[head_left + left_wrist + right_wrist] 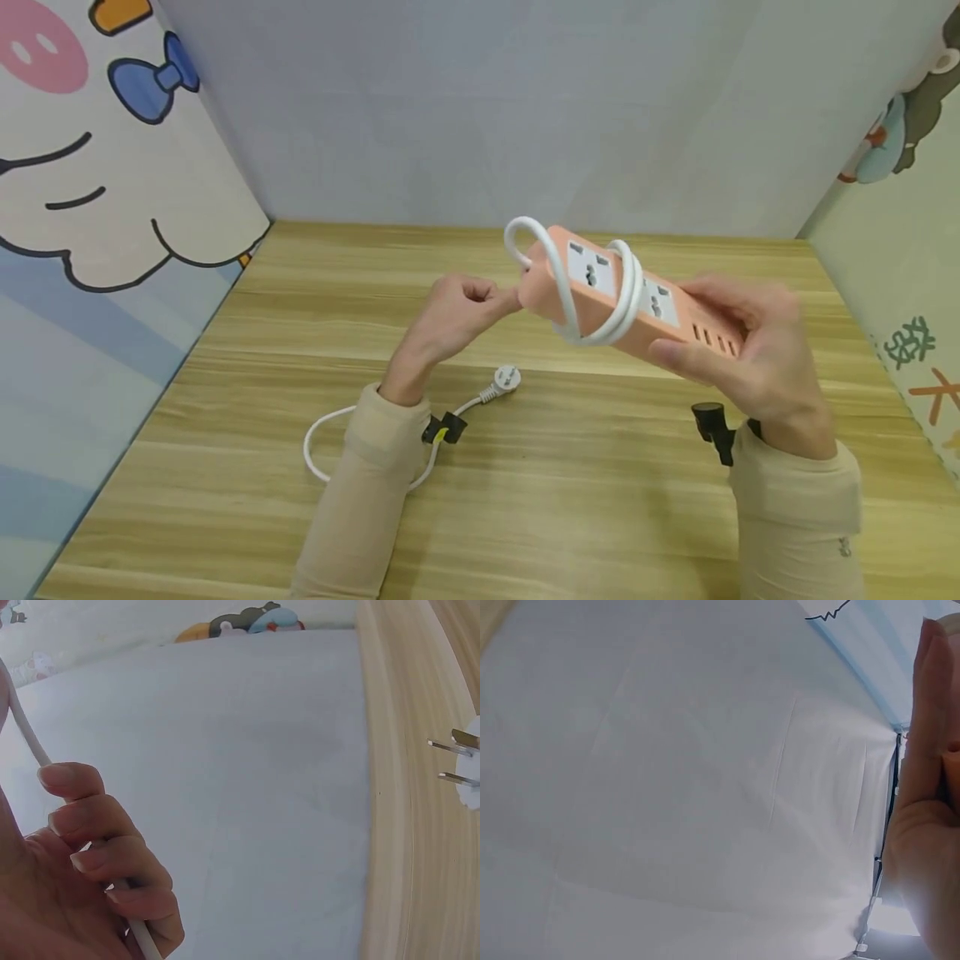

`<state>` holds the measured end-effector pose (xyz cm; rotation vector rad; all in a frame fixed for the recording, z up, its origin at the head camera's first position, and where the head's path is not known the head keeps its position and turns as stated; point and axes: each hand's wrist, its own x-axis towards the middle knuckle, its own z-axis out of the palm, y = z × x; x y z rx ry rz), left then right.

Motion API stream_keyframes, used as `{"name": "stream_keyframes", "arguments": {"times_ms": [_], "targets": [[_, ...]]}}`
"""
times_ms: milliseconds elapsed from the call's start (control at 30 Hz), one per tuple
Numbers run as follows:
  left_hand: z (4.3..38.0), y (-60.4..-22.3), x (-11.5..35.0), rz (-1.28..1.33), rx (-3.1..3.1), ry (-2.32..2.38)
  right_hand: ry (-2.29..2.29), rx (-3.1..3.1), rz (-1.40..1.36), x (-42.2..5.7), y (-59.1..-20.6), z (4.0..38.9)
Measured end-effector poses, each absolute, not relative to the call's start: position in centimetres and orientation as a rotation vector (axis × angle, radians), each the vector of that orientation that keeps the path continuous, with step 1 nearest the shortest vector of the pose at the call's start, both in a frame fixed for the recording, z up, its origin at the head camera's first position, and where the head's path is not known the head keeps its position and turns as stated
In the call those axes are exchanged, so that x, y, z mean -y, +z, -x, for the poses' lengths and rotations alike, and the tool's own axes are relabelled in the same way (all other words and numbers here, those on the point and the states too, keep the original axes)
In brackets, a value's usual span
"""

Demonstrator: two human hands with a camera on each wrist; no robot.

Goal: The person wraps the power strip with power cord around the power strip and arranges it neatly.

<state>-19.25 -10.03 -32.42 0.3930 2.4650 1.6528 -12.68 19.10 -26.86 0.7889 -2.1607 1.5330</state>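
My right hand [768,362] grips the far right end of an orange power strip [686,321], thumb along its near side and fingers over the far side. The strip is held tilted above the table, its sockets and USB ports facing up. White cord [628,292] is looped around its left half. By the strip's left end is my left hand [461,312]. In the left wrist view, its fingers [127,847] curl around a stretch of the white cord [30,739]. The cord's plug [507,379] hangs or lies below the left hand, prongs visible in that wrist view.
A slack curve of cord [309,446] shows left of the left sleeve [360,492]. Beneath everything is a wood-grain table [585,517]. A pale grey wall [480,125] stands behind it, with cartoon-printed panels [127,208] at the sides. Small black wrist mounts [708,417] sit at both cuffs.
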Motion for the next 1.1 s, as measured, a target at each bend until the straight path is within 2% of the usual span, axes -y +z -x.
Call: {"name": "stream_keyframes", "arguments": {"times_ms": [300,500,667,1100], "targets": [[19.6,-32.8,10.4,-0.446,-2.359,1.698,1.471,2.386,-0.904,-19.0,-26.2,12.1],[19.6,-32.8,9.8,-0.369,-2.338,1.738,1.392,2.436,-1.119,-18.7,-26.4,12.0],[19.5,-32.7,9.5,-0.406,-2.422,1.69,1.359,2.471,-1.288,-18.3,-26.6,12.2],[19.3,-32.8,9.3,-0.464,-2.527,1.67,1.164,2.68,-1.408,-17.6,-27.0,12.6]]}}
